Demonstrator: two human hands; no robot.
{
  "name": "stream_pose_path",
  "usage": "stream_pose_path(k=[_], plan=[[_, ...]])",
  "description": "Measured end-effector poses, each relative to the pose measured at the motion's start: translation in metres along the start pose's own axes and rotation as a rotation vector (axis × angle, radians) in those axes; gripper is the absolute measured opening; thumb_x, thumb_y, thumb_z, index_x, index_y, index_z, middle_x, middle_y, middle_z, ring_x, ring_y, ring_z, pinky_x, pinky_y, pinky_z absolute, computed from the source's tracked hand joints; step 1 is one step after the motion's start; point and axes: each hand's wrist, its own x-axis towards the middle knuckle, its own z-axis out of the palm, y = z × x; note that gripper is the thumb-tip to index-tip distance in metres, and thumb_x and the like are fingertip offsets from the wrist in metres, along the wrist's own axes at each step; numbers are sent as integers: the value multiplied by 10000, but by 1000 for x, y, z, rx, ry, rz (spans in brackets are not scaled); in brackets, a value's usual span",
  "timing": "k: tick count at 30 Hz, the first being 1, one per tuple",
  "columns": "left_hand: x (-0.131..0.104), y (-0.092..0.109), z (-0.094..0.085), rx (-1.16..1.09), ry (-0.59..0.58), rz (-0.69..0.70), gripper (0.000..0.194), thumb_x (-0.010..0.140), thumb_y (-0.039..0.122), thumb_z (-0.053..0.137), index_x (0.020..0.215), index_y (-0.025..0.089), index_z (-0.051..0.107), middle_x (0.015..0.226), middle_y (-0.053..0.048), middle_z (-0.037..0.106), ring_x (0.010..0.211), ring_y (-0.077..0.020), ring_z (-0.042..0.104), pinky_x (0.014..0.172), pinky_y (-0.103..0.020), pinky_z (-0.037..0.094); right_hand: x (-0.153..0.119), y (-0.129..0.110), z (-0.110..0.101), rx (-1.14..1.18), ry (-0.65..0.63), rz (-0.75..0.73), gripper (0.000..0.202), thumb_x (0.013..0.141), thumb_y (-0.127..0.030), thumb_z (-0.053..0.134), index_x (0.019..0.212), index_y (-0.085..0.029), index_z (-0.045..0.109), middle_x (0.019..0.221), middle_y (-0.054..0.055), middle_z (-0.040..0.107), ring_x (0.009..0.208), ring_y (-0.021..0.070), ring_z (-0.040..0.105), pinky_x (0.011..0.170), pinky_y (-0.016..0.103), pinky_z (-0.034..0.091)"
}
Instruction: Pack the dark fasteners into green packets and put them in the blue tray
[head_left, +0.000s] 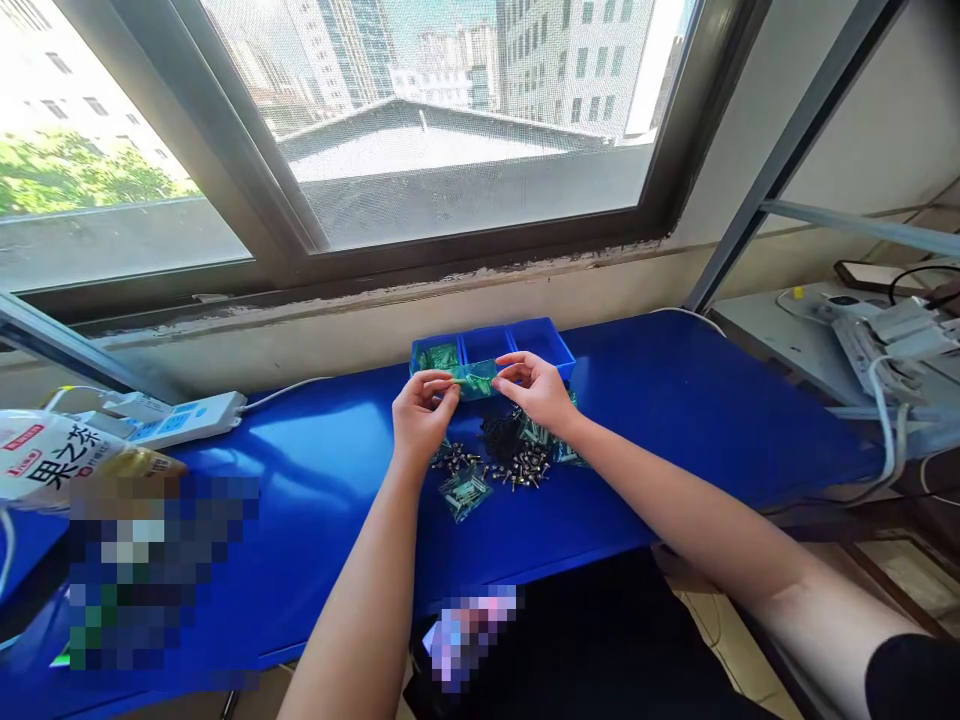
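Observation:
A small clear green-tinted bag (478, 379) with slim parts inside is stretched between my two hands. My left hand (422, 420) pinches its left end, and my right hand (538, 392) grips its right end. Just behind it stands a blue divided tray (555, 340), whose left compartment contains similar bags (439, 357). Below my hands lie a heap of black small parts (501, 437), loose metal screw-like pieces (525, 467) and another filled bag (465, 490). More green bags are partly hidden by my right hand and wrist.
A white power strip (191, 420) and a printed plastic package (52, 460) are on the left of the blue table (322, 540). Metal frame posts (795, 150) rise at both sides. On the right, a grey surface holds another power strip (874, 345) and cables.

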Motion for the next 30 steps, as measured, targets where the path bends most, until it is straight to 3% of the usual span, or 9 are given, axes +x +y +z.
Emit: stream_pose_path(k=[3, 8, 26, 30], plan=[[1, -1, -1, -25, -16, -41, 378, 756, 339, 812, 1077, 179, 696, 861, -51, 766, 670, -126, 685, 602, -229, 511, 1, 3, 0, -13, -6, 17, 343, 749, -406, 809, 998, -185, 725, 899, 65, 759, 797, 181, 699, 775, 353, 569], [2, -5, -2, 20, -6, -42, 302, 726, 373, 826, 932, 163, 758, 858, -66, 764, 618, -126, 654, 568, -245, 517, 2, 7, 0, -41, -12, 28, 310, 733, -446, 816, 904, -192, 764, 885, 73, 773, 781, 198, 708, 786, 386, 585], [2, -13, -3, 121, -16, 14, 252, 763, 371, 797, 925, 180, 772, 854, -53, 759, 568, -99, 588, 547, -233, 481, -3, 9, 2, -137, -16, 12, 259, 774, -413, 784, 912, -194, 780, 896, 70, 779, 791, 199, 707, 772, 361, 571], [1, -11, -3, 116, -12, 12, 253, 764, 375, 796, 922, 180, 766, 842, -46, 748, 569, -100, 580, 545, -234, 471, -4, 5, 2, -182, -3, -23, 253, 792, -421, 769, 910, -197, 783, 890, 63, 764, 734, 175, 673, 698, 325, 545]])
